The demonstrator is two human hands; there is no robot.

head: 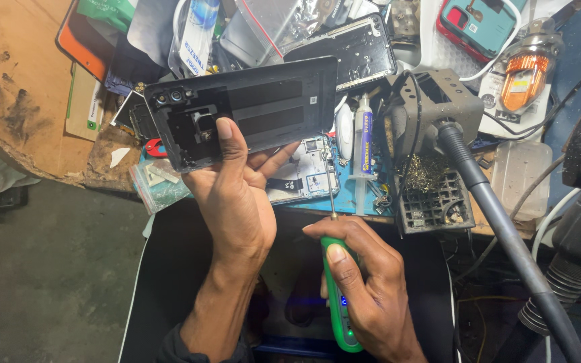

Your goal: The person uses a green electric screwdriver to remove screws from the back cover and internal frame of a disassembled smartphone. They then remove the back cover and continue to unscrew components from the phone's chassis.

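My left hand (233,195) is gripping the phone back cover (250,107), long axis running sideways at frame centre | my right hand (364,282) is clutching the green screwdriver (336,296), tip pointing up, just below-right of it.

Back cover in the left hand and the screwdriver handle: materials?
Back cover: probably plastic, dark, semi-gloss; soft light sheen on the inner face. Screwdriver handle: likely moulded plastic, glossy green, with a small lit indicator; thin shaft looks like bare metal.
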